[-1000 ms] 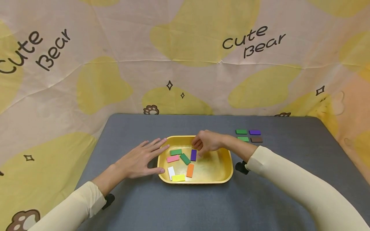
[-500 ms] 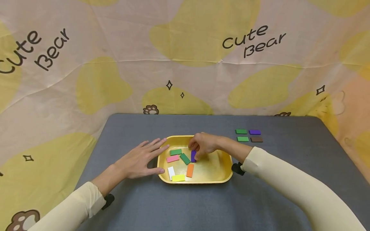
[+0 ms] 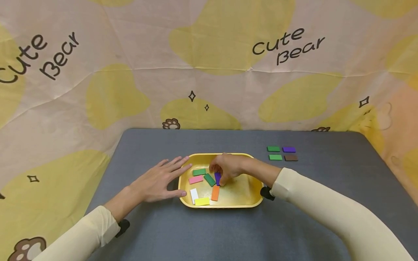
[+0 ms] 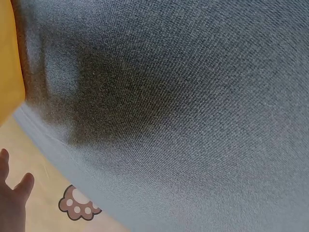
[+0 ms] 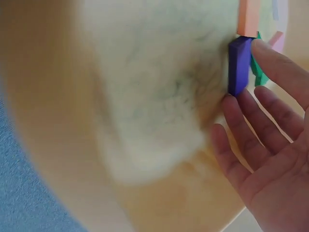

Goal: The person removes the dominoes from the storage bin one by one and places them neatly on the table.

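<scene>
Right hand (image 3: pixel 228 167) at purple block (image 3: pixel 217 178) in yellow tray (image 3: pixel 254 197).
Its curled fingers (image 5: pixel 270 63) pinched the block, mid-tray, beside green (image 3: pixel 209 179) and orange (image 3: pixel 215 193) blocks. Left hand (image 3: pixel 158 181) lay flat, fingers straight, on the grey surface (image 3: pixel 228 232), touching the tray's left rim.
</scene>
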Demonstrator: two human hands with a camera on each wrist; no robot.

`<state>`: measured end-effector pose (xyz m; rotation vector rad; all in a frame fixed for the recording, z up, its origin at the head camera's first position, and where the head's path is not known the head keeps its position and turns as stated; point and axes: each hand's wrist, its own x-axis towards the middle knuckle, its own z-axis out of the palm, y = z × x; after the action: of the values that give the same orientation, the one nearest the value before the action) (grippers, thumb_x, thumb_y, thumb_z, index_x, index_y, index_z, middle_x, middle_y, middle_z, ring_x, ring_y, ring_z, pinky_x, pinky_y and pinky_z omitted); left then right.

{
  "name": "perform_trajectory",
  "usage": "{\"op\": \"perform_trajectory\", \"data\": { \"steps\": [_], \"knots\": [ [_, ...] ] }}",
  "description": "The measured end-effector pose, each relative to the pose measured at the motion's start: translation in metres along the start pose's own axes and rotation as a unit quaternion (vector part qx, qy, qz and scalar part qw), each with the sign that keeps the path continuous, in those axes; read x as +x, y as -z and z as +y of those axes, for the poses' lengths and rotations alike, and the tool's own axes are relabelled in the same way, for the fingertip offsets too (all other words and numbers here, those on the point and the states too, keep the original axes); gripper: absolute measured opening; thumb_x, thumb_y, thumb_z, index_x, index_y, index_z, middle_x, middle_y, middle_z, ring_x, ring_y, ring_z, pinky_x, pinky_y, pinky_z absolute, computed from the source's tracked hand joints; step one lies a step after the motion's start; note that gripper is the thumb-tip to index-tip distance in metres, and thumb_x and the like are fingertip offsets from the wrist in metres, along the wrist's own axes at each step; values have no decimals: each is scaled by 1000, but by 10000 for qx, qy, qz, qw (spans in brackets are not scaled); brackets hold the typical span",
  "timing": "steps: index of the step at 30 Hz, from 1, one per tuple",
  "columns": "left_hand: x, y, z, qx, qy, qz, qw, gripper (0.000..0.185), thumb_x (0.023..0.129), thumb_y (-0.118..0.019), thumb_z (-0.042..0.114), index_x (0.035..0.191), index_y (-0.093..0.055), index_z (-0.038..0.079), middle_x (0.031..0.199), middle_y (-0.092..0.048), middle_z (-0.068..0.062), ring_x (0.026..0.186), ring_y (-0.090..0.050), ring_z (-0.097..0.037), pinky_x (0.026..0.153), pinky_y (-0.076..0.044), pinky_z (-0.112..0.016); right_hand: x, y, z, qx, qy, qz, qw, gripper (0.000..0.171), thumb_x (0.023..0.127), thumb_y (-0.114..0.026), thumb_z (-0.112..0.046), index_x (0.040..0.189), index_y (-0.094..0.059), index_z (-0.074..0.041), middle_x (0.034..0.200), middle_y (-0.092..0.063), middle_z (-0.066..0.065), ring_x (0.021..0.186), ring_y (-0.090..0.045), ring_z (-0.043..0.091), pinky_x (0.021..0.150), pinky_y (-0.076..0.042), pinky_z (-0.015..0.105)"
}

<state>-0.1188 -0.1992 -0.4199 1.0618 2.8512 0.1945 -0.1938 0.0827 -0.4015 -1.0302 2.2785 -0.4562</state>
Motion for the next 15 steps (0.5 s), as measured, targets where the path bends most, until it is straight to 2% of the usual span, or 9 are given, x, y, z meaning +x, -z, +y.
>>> {"op": "perform_trajectory", "data": {
  "steps": [8,15],
  "knots": [
    [0,0,0,-9,5,-9,10000,89,90,-45,75,160,-23,25,166,-15,5,151,-20,-24,116,-24,-58,2,-1,-1,-237,8,-100,9997,48,76,-85,-7,119,-65,-1,110,-68,7,97,-61,19,93,-51,32],
    [0,2,2,-38,30,-43,10000,89,90,-45,75,160,-24,24,166,-15,4,151,-20,-25,116,-23,-58,5,10,-2,103,-196,-348,9991,45,78,-80,0,121,-66,0,112,-70,10,102,-66,20,90,-54,29]
  ]
}}
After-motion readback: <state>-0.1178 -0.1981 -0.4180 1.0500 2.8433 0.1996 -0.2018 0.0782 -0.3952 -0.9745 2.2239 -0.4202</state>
